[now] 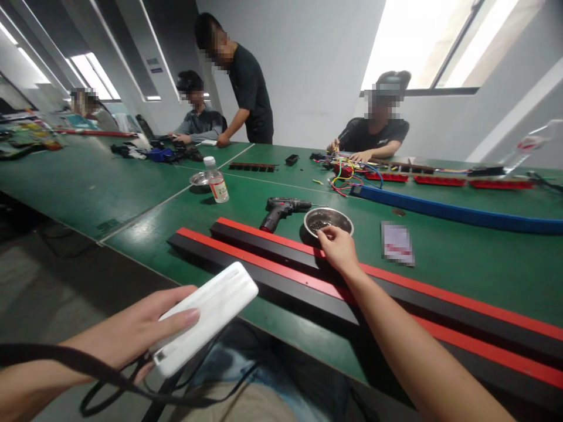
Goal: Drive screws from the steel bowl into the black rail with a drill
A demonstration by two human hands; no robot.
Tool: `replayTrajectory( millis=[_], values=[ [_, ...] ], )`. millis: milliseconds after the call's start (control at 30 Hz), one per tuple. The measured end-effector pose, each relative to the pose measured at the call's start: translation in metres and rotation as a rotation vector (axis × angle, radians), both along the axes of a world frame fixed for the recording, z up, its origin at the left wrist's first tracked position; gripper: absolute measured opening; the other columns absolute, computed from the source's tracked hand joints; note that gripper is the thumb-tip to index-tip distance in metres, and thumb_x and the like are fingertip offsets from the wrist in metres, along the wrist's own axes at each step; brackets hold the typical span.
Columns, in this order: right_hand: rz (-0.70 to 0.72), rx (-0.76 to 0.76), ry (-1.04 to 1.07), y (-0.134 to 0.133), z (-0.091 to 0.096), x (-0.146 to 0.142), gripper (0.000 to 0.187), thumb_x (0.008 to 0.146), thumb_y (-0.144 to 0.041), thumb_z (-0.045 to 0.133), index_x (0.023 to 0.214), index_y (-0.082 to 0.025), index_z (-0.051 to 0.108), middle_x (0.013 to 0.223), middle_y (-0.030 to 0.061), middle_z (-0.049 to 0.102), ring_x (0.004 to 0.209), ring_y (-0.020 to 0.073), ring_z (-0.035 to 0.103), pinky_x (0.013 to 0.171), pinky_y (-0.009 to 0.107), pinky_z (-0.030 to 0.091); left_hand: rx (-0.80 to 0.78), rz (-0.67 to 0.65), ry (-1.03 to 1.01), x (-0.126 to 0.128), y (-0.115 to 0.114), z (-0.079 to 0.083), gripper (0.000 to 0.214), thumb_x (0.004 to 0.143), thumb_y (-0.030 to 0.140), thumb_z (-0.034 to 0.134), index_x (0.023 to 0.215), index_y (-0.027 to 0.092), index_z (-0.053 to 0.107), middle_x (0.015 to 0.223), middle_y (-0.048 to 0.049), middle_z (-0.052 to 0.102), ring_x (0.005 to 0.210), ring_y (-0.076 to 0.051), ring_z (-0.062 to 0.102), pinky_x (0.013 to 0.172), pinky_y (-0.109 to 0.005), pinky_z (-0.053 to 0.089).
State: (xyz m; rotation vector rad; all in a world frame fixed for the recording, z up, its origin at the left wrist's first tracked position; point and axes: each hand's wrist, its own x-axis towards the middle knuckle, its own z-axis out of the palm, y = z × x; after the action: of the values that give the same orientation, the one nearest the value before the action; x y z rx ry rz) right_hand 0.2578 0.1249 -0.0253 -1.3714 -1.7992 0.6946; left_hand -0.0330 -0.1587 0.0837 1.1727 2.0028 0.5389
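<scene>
My left hand (169, 319) is wrapped round a white power bank (215, 313), thumb on top, in front of the table's near edge. A dark cord (65, 358) runs past that wrist. Over the near rim of a metal bowl (349, 221), my right hand (339, 246) has thumb and fingers pinched together. Small dark pieces, perhaps screws (319, 225), lie in the bowl; whatever the fingertips hold is too small to make out. Beneath my right forearm stretch two long red-and-black bars (264, 262), side by side. A black cordless drill (281, 211) rests left of the bowl.
On the green table (149, 205) stand a plastic bottle (217, 184) and another metal bowl (199, 180). A blue strip (461, 211), coloured wires (343, 176) and a pale packet (397, 242) lie to the right. Several people are across the table.
</scene>
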Motion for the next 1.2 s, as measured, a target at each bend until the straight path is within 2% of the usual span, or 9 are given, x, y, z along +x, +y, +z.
replayTrajectory(
  millis=[100,233,433,533,600,700,800,933,1200],
  values=[
    [-0.002,-0.002,-0.001,0.000,0.000,0.001,0.027,0.087,-0.033,0.057,0.089,-0.017,0.079,0.092,0.0103,0.077,0.084,0.0213,0.071,0.077,0.030,0.051,-0.092,-0.032,-0.151,0.012,0.009,0.010,0.071,0.084,0.066,0.061,0.142,0.025,0.062,0.114,-0.0093,0.077,0.079,-0.026,0.074,0.057,-0.028,0.060],
    [-0.015,-0.007,-0.006,0.001,0.000,0.002,0.027,0.086,-0.034,0.058,0.088,-0.017,0.078,0.090,0.0106,0.077,0.084,0.0224,0.072,0.077,0.031,0.050,0.075,-0.249,-0.063,0.018,0.022,0.019,0.066,0.087,0.052,0.068,0.146,0.026,0.055,0.126,-0.0074,0.072,0.104,-0.027,0.071,0.082,-0.029,0.060],
    [-0.004,-0.013,-0.020,0.002,0.001,0.003,0.029,0.085,-0.037,0.058,0.087,-0.016,0.078,0.089,0.0109,0.077,0.085,0.0241,0.071,0.076,0.031,0.050,0.634,-0.630,0.615,0.003,0.030,0.015,0.054,0.094,0.017,0.059,0.146,0.023,0.047,0.134,-0.0101,0.068,0.116,-0.024,0.069,0.097,-0.036,0.058],
    [-0.006,-0.011,-0.033,0.001,0.001,0.004,0.030,0.085,-0.039,0.057,0.087,-0.016,0.078,0.088,0.0110,0.077,0.085,0.0246,0.071,0.075,0.031,0.050,0.947,-0.838,0.929,-0.007,0.029,0.019,0.051,0.092,0.007,0.058,0.140,0.023,0.051,0.147,-0.0128,0.059,0.137,-0.029,0.055,0.111,-0.048,0.050],
    [-0.007,-0.003,-0.040,0.001,0.002,0.004,0.032,0.085,-0.040,0.057,0.087,-0.017,0.078,0.087,0.0115,0.076,0.084,0.0249,0.071,0.075,0.032,0.050,1.051,-0.943,1.078,-0.009,0.027,0.022,0.045,0.089,0.006,0.064,0.130,0.022,0.059,0.147,-0.0127,0.057,0.140,-0.032,0.051,0.111,-0.050,0.051],
    [-0.009,0.000,-0.054,0.001,0.001,0.005,0.033,0.085,-0.042,0.057,0.087,-0.017,0.078,0.087,0.0121,0.076,0.083,0.0255,0.070,0.075,0.033,0.050,1.243,-0.949,1.270,-0.008,0.025,0.021,0.037,0.081,0.006,0.075,0.115,0.020,0.070,0.125,-0.0101,0.057,0.129,-0.030,0.058,0.107,-0.043,0.057],
    [-0.009,-0.014,-0.056,0.003,0.001,0.005,0.034,0.084,-0.042,0.056,0.088,-0.017,0.078,0.087,0.0120,0.076,0.082,0.0254,0.070,0.076,0.033,0.049,1.370,-0.919,1.327,-0.007,0.024,0.015,0.039,0.074,0.003,0.080,0.107,0.022,0.075,0.103,-0.0040,0.045,0.107,-0.019,0.062,0.105,-0.038,0.059],
    [-0.006,-0.010,-0.056,0.003,-0.001,0.006,0.035,0.084,-0.044,0.056,0.087,-0.017,0.077,0.087,0.0121,0.076,0.082,0.0256,0.070,0.075,0.034,0.049,1.370,-0.998,1.296,-0.009,0.022,0.009,0.039,0.071,0.001,0.081,0.104,0.023,0.077,0.098,-0.0027,0.041,0.095,-0.016,0.058,0.105,-0.040,0.059],
    [-0.008,-0.010,-0.045,0.003,-0.001,0.006,0.033,0.083,-0.043,0.056,0.085,-0.018,0.076,0.089,0.0106,0.077,0.084,0.0256,0.071,0.077,0.035,0.049,1.313,-1.017,1.301,-0.018,0.017,0.005,0.038,0.075,0.005,0.078,0.108,0.024,0.077,0.095,-0.0029,0.049,0.100,-0.019,0.062,0.104,-0.041,0.060]
  ],
)
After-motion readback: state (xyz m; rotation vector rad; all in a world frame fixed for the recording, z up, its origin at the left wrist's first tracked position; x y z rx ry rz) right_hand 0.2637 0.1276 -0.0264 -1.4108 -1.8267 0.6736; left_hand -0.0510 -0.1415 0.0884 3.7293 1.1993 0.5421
